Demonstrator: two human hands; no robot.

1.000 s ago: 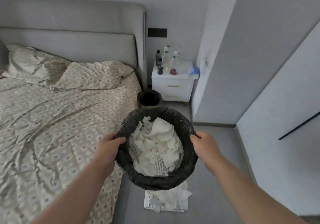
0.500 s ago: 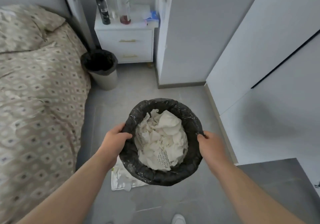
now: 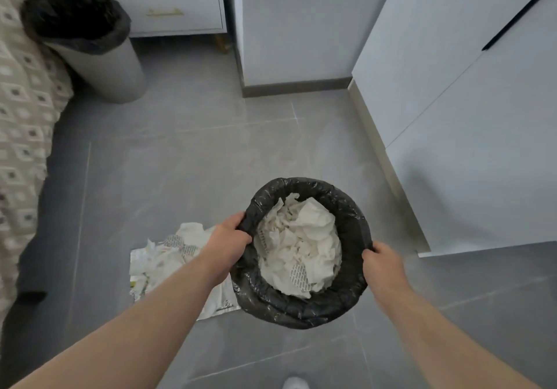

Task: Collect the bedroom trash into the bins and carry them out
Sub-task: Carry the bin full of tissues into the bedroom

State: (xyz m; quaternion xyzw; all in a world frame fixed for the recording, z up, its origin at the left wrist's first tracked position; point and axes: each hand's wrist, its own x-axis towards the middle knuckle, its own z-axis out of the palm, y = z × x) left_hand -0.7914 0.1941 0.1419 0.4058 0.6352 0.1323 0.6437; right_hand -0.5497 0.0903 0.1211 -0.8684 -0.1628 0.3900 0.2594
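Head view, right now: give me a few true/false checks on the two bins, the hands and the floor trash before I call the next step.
1. The left hand and right hand both grip the rim of the held bin. True.
2. The held bin is empty. False: it holds crumpled white paper.
3. A second bin with a black liner stands on the floor beside the bed. True.
4. All the floor trash has been picked up. False: a pile of paper and wrappers lies on the floor, partly under the left forearm.
5. The second bin lies tipped on its side. False: it stands upright.
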